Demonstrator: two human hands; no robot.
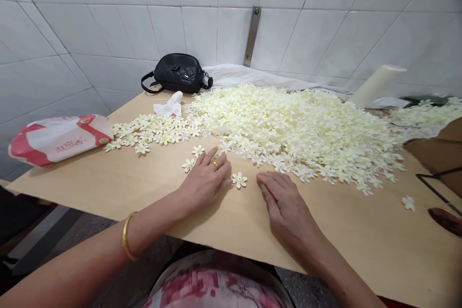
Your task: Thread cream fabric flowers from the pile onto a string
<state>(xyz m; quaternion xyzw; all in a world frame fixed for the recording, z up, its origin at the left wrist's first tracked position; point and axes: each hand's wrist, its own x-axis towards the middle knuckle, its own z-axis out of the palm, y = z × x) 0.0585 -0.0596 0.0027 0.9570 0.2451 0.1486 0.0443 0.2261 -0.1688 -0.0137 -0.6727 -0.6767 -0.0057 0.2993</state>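
One loose flower (239, 180) between left hand (208, 173) and right hand (283, 197), near table's (108, 187) front edge. Both hands palm-down, fingers together; grip: cannot tell.

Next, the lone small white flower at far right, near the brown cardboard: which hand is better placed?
Right, I'd judge: the right hand lies nearer the lone small white flower; the left hand would have to cross it.
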